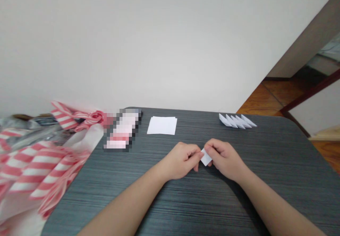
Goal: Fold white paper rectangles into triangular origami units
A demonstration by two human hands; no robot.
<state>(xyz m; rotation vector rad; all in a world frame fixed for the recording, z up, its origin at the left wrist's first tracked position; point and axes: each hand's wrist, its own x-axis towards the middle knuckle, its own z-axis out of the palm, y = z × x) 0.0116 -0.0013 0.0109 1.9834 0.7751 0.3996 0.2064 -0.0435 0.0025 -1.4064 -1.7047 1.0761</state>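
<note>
A small folded piece of white paper (206,159) is held between my two hands, just above the dark table. My left hand (184,161) pinches its left edge between thumb and fingers. On the other side, my right hand (223,158) grips the upper right part, thumb on top. My fingers cover some of the paper's edges. Beyond my left hand lies a stack of white paper sheets (162,125). Farther back on the right, several folded white paper pieces (237,121) sit in an overlapping row.
The dark wood-grain table (106,193) meets a pale wall (170,44) at its far edge. A blurred-out rectangular object (123,129) lies at the back left. Pink-and-white striped cloth (39,165) is heaped beside the table's left edge. Wooden flooring (265,96) shows at right.
</note>
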